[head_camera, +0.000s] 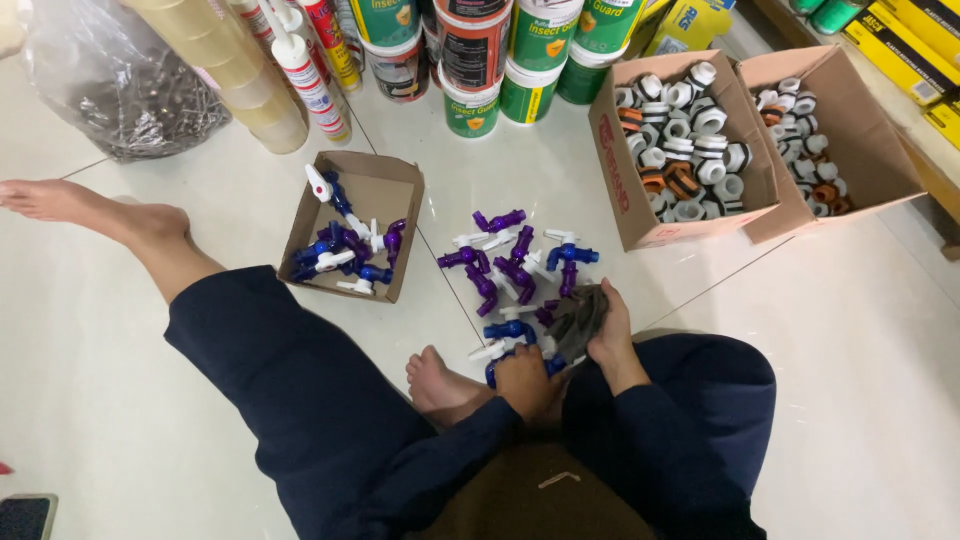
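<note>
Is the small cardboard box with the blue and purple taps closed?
No, the small cardboard box is open, with blue and purple taps visible inside.

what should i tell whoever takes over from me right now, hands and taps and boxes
Left hand grips a blue tap; right hand holds a grey cloth against it.
Loose pile of purple and blue taps lies on the floor in front of the hands.
Small open box on the left already holds some taps.
Two larger boxes of white fittings stand at the right, untouched.
Left to handle: the taps on the floor.
</note>
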